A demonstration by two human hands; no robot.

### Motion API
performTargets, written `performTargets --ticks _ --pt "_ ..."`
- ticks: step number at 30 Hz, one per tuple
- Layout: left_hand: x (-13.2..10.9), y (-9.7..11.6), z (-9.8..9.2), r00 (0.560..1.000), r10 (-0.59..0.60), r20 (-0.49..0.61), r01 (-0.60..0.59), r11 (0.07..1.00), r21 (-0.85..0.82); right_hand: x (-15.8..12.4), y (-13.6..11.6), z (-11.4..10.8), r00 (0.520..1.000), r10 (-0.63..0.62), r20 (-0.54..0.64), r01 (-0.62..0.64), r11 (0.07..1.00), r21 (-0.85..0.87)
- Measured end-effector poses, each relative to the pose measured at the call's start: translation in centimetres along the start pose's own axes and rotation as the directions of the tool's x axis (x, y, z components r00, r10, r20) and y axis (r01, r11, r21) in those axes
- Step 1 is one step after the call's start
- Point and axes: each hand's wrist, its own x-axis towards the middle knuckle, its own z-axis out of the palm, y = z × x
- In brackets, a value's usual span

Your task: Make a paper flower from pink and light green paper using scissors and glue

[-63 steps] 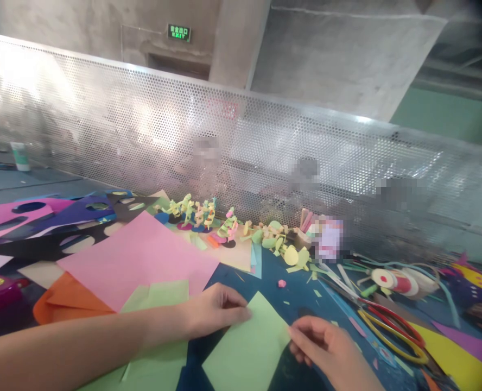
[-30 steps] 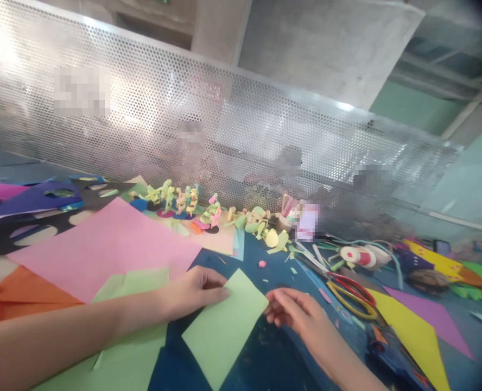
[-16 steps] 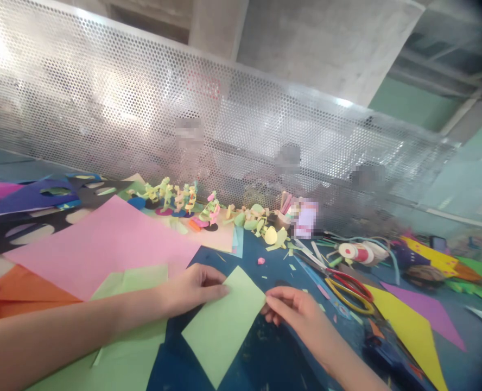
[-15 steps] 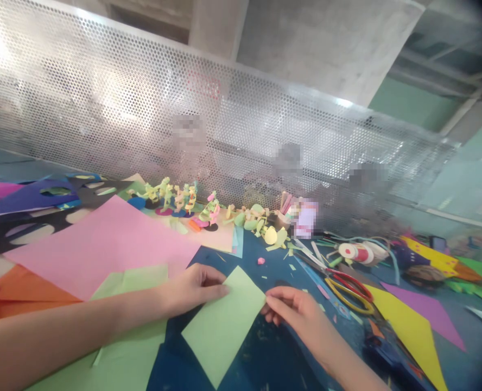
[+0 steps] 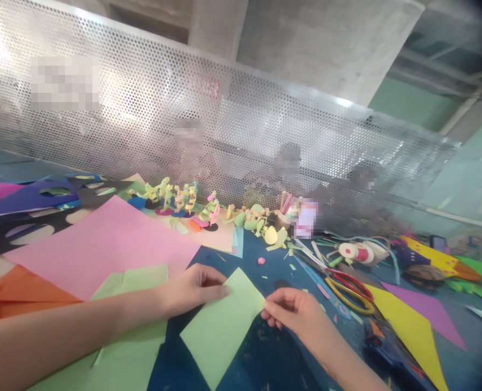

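Observation:
A light green sheet of paper (image 5: 223,332) is held between my two hands, turned so that its corners point up, down and sideways. My left hand (image 5: 198,288) grips its upper left edge, thumb on top and the fingers partly hidden behind. At its right corner, my right hand (image 5: 285,309) pinches the paper between thumb and forefinger. Below my left forearm lies more light green paper (image 5: 143,347), and a large pink sheet (image 5: 114,244) spreads out beyond it. Orange paper (image 5: 25,296) is at the far left.
Scissors (image 5: 350,293) with red and yellow handles lie right of my right hand, near yellow paper (image 5: 412,331) and purple paper (image 5: 424,312). Small paper figures (image 5: 179,198) stand at the back before a perforated metal screen (image 5: 233,130). A thread spool (image 5: 359,252) lies back right; people show behind the screen.
The green sheet has shifted very slightly, its lower corner a little to the left. Both hands keep their hold and have hardly moved.

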Motion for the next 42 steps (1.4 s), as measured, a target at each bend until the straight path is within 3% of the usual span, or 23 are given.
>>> performTargets --ticks 20,27,29,32,36,39,42 --pt "0.0 -0.1 -0.1 0.999 0.022 0.029 -0.022 1.0 -0.019 -0.3 -0.6 0.3 1.0 -0.012 -0.006 0.011 0.998 -0.068" --pt "0.5 0.3 -0.6 0.992 0.06 0.11 -0.058 0.998 -0.029 -0.4 -0.4 0.3 0.999 -0.046 0.02 0.047 0.995 -0.088" --pt "0.9 1.3 -0.8 0.989 0.112 0.093 -0.116 0.992 0.043 -0.4 -0.6 0.4 0.999 -0.048 0.022 0.05 0.993 -0.109" --pt "1.4 3.8 -1.0 0.973 0.217 0.072 -0.229 0.921 0.316 -0.5 -1.4 0.5 0.998 -0.06 0.01 0.061 0.987 -0.147" --pt "2.2 7.9 -0.6 0.919 0.331 0.215 -0.391 0.685 0.615 -0.5 -3.2 0.2 0.994 -0.108 0.014 0.108 0.98 -0.166" --pt "2.8 10.2 -0.2 0.872 0.377 0.312 -0.485 0.582 0.653 -0.3 -5.1 -0.4 0.987 -0.161 0.019 0.162 0.971 -0.177" --pt "3.3 12.2 -0.3 0.846 0.431 0.314 -0.521 0.546 0.656 0.0 -7.8 -1.4 0.97 -0.245 0.004 0.239 0.943 -0.231"
